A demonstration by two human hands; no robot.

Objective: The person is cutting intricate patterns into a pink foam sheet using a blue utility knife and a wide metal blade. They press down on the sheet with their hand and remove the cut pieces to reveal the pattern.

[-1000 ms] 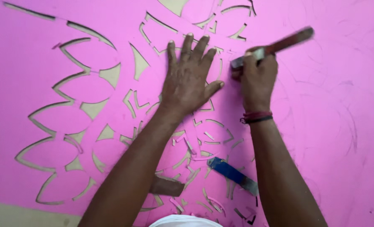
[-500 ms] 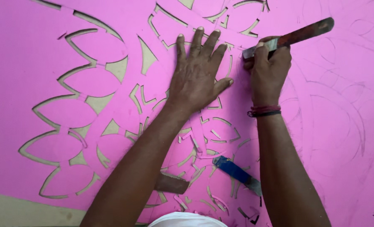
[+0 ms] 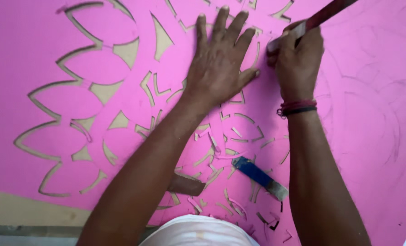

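A large pink sheet (image 3: 43, 54) with a cut-out petal pattern fills the view. My left hand (image 3: 219, 61) lies flat on it with fingers spread, pressing the sheet down near the top centre. Just to its right, my right hand (image 3: 296, 59) grips a cutting tool with a reddish-brown handle (image 3: 323, 16); its metal end meets the sheet beside my left thumb. Red and black bands circle my right wrist (image 3: 297, 108).
A blue-handled blade tool (image 3: 257, 176) lies on the sheet between my forearms. A brown flat piece (image 3: 187, 184) lies near my left forearm. Pencil lines mark the uncut right part (image 3: 376, 118). A tan surface (image 3: 11, 207) shows below the sheet's lower-left edge.
The view has shifted so both hands sit higher in the frame. My hands keep the same pose on the sheet, the right still gripping the tool.
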